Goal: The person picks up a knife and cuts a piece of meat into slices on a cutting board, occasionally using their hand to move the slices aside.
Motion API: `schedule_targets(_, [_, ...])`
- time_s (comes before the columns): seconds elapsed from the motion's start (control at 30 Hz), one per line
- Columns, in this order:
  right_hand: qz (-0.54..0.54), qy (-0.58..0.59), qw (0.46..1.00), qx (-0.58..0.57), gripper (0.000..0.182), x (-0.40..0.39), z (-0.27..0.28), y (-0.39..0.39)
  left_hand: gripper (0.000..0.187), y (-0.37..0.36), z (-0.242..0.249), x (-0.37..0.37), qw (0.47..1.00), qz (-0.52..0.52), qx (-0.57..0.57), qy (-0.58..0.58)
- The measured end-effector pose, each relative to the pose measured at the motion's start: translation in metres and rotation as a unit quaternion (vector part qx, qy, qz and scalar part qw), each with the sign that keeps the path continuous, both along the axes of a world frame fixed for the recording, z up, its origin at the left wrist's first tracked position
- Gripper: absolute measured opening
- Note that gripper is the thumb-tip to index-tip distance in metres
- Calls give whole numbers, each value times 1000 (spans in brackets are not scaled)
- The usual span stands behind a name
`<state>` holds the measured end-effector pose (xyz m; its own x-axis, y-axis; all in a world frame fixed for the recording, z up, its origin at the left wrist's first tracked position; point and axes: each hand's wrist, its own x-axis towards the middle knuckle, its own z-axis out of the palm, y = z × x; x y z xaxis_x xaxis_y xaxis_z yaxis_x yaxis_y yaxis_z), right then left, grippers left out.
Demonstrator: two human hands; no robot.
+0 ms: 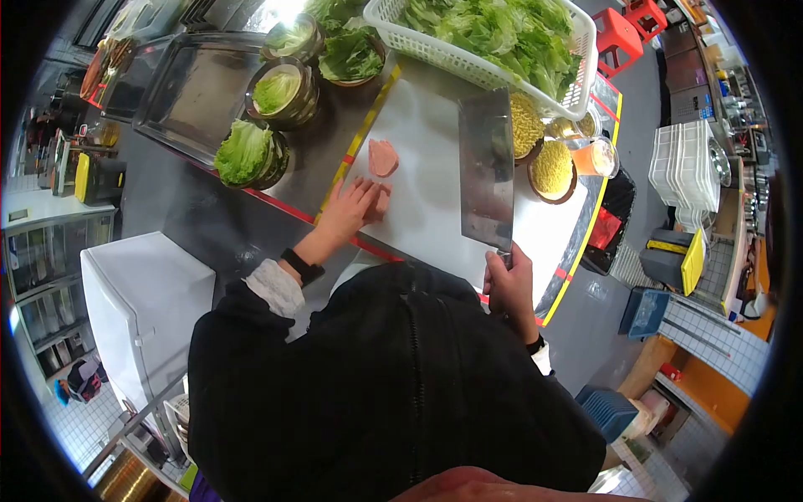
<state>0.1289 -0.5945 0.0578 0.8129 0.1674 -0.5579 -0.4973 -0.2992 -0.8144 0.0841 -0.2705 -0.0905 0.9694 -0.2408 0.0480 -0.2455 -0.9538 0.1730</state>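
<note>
My right hand [510, 286] is closed round the handle of a large cleaver [487, 171]. Its broad blade points away from me above the white cutting board [427, 197]. Near the board's left edge, the fingers of my left hand [347, 211] rest on a small block of pink meat [382, 203], partly covering it. Just beyond those fingers lies a second piece of pink meat [383, 158], flat on the board. The blade is well to the right of both pieces and apart from them.
A white basket [468, 63] of lettuce stands at the back. Bowls of noodles [552, 170] sit right of the cleaver. Several bowls with lettuce [243, 152] and a clear tray [188, 92] are left. A white chest [142, 309] stands by my left side.
</note>
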Motion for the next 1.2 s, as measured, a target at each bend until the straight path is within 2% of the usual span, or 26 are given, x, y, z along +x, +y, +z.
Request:
schedule_targets(0.13, [2,-1,1000,-1,26,-1,-6,-9,69,3,2,5,997,-53,52,-18])
schedule_targets(0.23, [2,7,1000,4,25,0,-4,-12,75,-1,15,14,994,-72,78,33])
schedule_targets(0.3, [3,3,1000,-1,24,0,-2,-14,67,-15,27,23,978,24,-74,195])
schedule_targets(0.33, [0,4,1000,0,24,0,-3,-14,67,-26,34,28,978,22,-72,196])
schedule_targets(0.4, [12,-16,1000,-1,25,0,-4,-16,60,-52,45,35,960,74,-166,214])
schedule_targets(0.43, [8,-15,1000,1,25,0,-7,-17,60,-64,42,38,960,70,-163,216])
schedule_targets(0.5, [50,-50,997,-29,27,1,-17,-19,56,-87,29,43,981,31,-184,54])
schedule_targets(0.53, [46,-49,997,-31,27,3,-23,-20,56,-97,23,49,981,26,-185,56])
schedule_targets(0.6, [123,-137,973,-137,29,5,-33,-20,54,-113,12,60,987,34,-155,-9])
schedule_targets(0.73, [166,-180,941,-232,30,8,-48,-16,50,-128,6,62,993,26,-111,-8])
schedule_targets(0.8, [174,-173,941,-235,31,8,-58,-17,36,-125,11,60,992,0,-120,-36])
schedule_targets(0.83, [182,-169,939,-236,32,8,-63,-17,36,-122,10,60,992,-2,-120,-34])
schedule_targets(0.9, [175,-150,948,-221,35,6,-69,-17,26,-118,13,62,982,6,-152,-109])
schedule_targets(0.97, [166,-129,955,-207,38,5,-71,-18,24,-116,19,64,982,0,-170,-87])
schedule_targets(1.03, [160,-41,976,-145,44,8,-72,-18,22,-116,28,69,980,-5,-188,-66])
schedule_targets(1.1, [168,-17,977,-132,45,13,-67,-16,22,-116,31,74,979,-12,-204,12])
schedule_targets(1.2, [162,-11,978,-134,45,14,-49,-9,24,-119,11,80,965,-34,-258,-38])
